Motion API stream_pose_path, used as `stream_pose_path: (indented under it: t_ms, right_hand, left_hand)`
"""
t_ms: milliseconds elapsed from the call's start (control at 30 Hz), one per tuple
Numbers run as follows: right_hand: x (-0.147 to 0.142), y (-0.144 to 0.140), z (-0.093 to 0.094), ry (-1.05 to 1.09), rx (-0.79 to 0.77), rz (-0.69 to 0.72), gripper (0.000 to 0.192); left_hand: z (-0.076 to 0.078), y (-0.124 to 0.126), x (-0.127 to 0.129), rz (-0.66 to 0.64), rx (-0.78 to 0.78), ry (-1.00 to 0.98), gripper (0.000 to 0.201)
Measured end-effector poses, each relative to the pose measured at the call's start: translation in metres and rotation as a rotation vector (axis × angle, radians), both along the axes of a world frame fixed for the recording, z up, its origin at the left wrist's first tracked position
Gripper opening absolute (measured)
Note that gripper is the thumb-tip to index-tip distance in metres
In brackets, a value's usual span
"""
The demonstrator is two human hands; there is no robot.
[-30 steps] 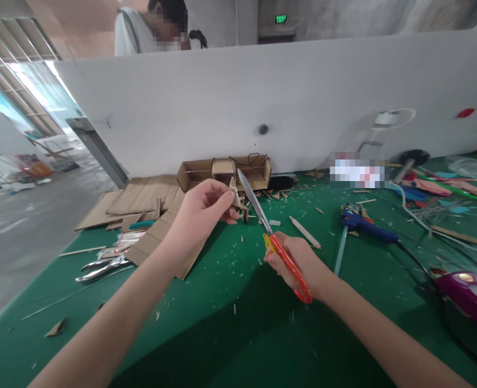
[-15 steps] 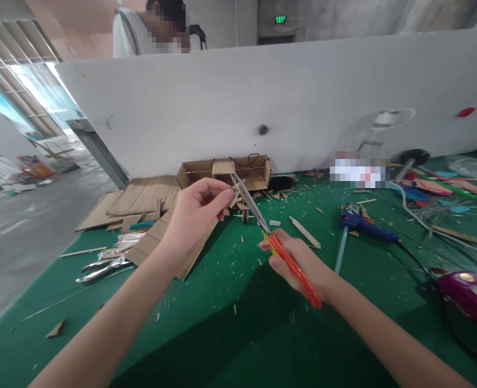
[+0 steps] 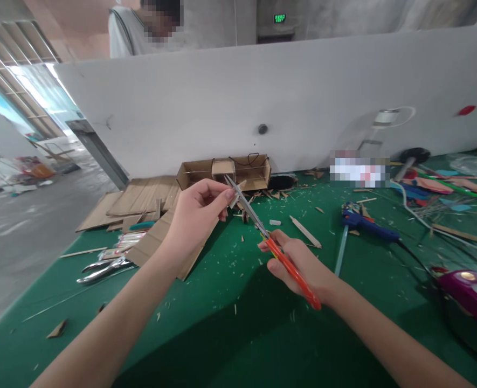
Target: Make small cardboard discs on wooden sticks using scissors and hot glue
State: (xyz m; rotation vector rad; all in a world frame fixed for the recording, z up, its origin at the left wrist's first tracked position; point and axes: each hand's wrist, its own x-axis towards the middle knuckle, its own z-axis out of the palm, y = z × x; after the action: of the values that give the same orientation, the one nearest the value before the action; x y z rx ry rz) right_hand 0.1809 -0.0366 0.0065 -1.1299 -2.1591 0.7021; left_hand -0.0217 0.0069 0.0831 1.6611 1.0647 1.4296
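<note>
My left hand [image 3: 200, 210] pinches a small cardboard piece [image 3: 235, 200] between thumb and fingers; most of it is hidden. My right hand [image 3: 292, 258] is closed round the red and yellow handles of a pair of scissors [image 3: 289, 264]. The scissor blades point up and to the left, and they cross the cardboard piece right at my left fingertips. Behind both hands stands an open cardboard box [image 3: 254, 175] with a divided middle part. Cardboard scraps lie on the green table around it.
Cardboard sheets [image 3: 145, 195], pliers [image 3: 106, 268] and thin sticks lie on the left. To the right are a blue glue gun [image 3: 370, 229] with its cord and a purple device [image 3: 467, 293]. A white partition [image 3: 181, 108] rises behind the table; a person [image 3: 127, 32] is beyond it.
The scissor blades have come closer together on the cardboard piece, and the handles have drawn together slightly. My left hand stays almost in place. The person behind the partition has shifted a little left.
</note>
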Motion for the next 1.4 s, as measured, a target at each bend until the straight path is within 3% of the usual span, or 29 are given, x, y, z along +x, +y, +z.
stream_pose_path:
  t_ms: [667, 1400]
  right_hand:
    - [0.0018, 0.0014, -0.0031, 0.049, -0.046, -0.009, 0.037]
    - [0.0022, 0.0005, -0.0020, 0.041, -0.053, -0.007, 0.035]
  left_hand:
    - [-0.0026, -0.0017, 0.0016, -0.009, -0.020, 0.072, 0.015]
    - [-0.0038, -0.0012, 0.0008, -0.024, -0.009, 0.076, 0.013]
